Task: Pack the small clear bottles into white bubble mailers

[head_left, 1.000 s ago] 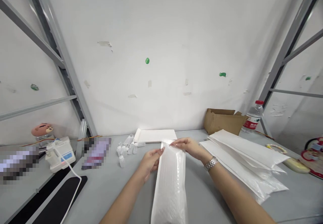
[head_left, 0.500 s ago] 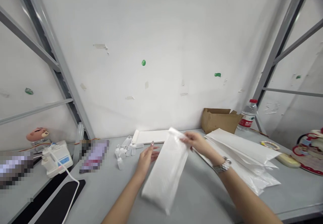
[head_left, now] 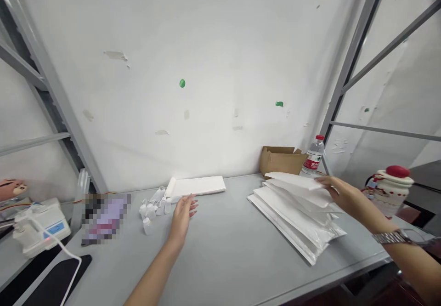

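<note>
A pile of white plastic-wrapped packets (head_left: 292, 209) lies fanned out on the right side of the grey table (head_left: 223, 255). My right hand (head_left: 332, 189), with a metal watch on the wrist, pinches the edge of the top packet. Left of centre, my left hand (head_left: 185, 212) hovers over the table with its fingers apart and nothing in it. Just beyond it is a flat stack of white sheets (head_left: 200, 185). Several small white tags (head_left: 151, 208) lie in a cluster to the left of that hand.
Behind the packets stand an open cardboard box (head_left: 279, 161) and a red-capped water bottle (head_left: 313, 155). A decorated flask (head_left: 392, 191) is at the right. On the left are a white device with a cable (head_left: 43, 228), a purple blurred item (head_left: 108, 218) and a black mat (head_left: 55, 274).
The view has turned right. My right hand has moved from the centre to the pile on the right, and the packet it held upright now rests there. My left hand stays beside the tags.
</note>
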`<state>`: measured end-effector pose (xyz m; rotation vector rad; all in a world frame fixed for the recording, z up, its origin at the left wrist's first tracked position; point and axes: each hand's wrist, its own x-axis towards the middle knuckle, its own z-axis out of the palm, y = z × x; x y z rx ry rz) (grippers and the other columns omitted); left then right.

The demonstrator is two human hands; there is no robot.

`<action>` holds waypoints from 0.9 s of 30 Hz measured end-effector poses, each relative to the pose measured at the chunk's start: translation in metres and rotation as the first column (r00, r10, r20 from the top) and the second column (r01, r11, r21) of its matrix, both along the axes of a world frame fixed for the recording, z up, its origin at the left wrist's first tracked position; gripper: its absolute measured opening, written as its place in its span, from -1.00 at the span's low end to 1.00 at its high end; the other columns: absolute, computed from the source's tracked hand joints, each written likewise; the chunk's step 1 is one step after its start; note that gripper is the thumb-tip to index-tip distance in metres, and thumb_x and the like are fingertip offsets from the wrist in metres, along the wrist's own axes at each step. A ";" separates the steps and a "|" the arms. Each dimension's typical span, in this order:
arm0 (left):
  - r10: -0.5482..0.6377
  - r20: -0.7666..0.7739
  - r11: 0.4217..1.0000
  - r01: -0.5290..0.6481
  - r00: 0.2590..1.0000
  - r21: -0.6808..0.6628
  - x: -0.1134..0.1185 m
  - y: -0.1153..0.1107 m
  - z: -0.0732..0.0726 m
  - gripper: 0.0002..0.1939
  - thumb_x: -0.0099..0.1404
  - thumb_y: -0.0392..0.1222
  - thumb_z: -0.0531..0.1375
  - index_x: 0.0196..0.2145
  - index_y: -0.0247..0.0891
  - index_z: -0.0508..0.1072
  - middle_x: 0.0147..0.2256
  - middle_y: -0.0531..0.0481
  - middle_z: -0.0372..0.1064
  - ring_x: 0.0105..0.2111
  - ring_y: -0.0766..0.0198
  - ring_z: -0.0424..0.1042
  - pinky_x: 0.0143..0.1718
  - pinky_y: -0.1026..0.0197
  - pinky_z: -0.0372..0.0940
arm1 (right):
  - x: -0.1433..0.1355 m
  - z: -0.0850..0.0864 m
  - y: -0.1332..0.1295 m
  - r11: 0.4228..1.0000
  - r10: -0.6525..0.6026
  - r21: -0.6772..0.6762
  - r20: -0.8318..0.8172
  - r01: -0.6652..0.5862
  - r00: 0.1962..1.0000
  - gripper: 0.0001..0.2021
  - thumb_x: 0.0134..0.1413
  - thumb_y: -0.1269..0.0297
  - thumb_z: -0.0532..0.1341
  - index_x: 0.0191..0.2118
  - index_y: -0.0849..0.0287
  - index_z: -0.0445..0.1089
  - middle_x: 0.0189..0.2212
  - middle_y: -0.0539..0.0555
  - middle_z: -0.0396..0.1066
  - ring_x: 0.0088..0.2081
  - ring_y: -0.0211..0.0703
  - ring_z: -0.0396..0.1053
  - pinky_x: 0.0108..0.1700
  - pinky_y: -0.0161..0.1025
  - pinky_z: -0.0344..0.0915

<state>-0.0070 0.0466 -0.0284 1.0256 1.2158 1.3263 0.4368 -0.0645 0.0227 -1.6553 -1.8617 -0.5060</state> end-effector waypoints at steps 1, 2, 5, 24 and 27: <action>-0.009 -0.011 1.000 0.009 1.000 -0.004 0.001 0.000 -0.001 -0.46 -0.06 0.23 0.17 -0.28 -0.28 0.40 -0.25 -0.14 0.39 -0.22 0.15 0.39 -0.22 0.12 0.27 | 0.007 -0.007 -0.003 1.000 0.000 -0.017 0.019 0.001 1.000 -0.80 0.07 0.31 -0.01 -0.20 0.13 0.27 -0.17 0.18 0.41 -0.14 -0.08 0.37 -0.06 -0.16 0.26; -0.015 -0.022 1.000 0.015 1.000 -0.009 0.001 0.000 -0.002 -0.47 -0.06 0.23 0.17 -0.29 -0.27 0.40 -0.24 -0.14 0.39 -0.22 0.15 0.39 -0.22 0.12 0.27 | 0.012 -0.012 -0.005 1.000 -0.004 -0.026 0.036 0.005 0.999 -0.79 0.05 0.33 -0.01 -0.19 0.13 0.27 -0.17 0.18 0.40 -0.14 -0.07 0.37 -0.06 -0.15 0.27; -0.027 -0.035 0.999 0.026 0.999 -0.020 0.002 -0.001 -0.003 -0.48 -0.07 0.22 0.18 -0.32 -0.27 0.40 -0.25 -0.15 0.40 -0.23 0.15 0.40 -0.22 0.12 0.28 | 0.018 -0.017 -0.008 0.999 -0.030 -0.014 0.011 0.031 0.999 -0.79 0.00 0.37 -0.01 -0.23 0.11 0.28 -0.22 0.17 0.42 -0.18 -0.06 0.39 -0.12 -0.14 0.31; -0.096 -0.063 0.995 0.094 0.993 -0.041 0.007 -0.013 0.006 -0.55 -0.01 0.15 0.15 -0.30 -0.28 0.40 -0.28 -0.14 0.41 -0.25 0.15 0.42 -0.21 0.11 0.28 | -0.018 0.006 0.004 0.994 -0.065 -0.085 0.043 0.069 0.997 -0.57 -0.09 0.44 -0.01 -0.02 0.12 0.26 -0.08 0.19 0.35 -0.04 0.00 0.29 0.02 -0.07 0.21; -0.106 -0.063 0.994 0.103 0.992 -0.048 0.007 -0.014 0.007 -0.56 0.00 0.13 0.15 -0.29 -0.28 0.39 -0.28 -0.14 0.40 -0.24 0.16 0.41 -0.19 0.11 0.27 | -0.022 0.010 0.008 0.990 -0.020 -0.137 0.164 0.043 0.986 -0.55 -0.04 0.45 0.00 0.01 0.08 0.28 -0.03 0.15 0.32 -0.02 -0.01 0.27 0.04 -0.08 0.18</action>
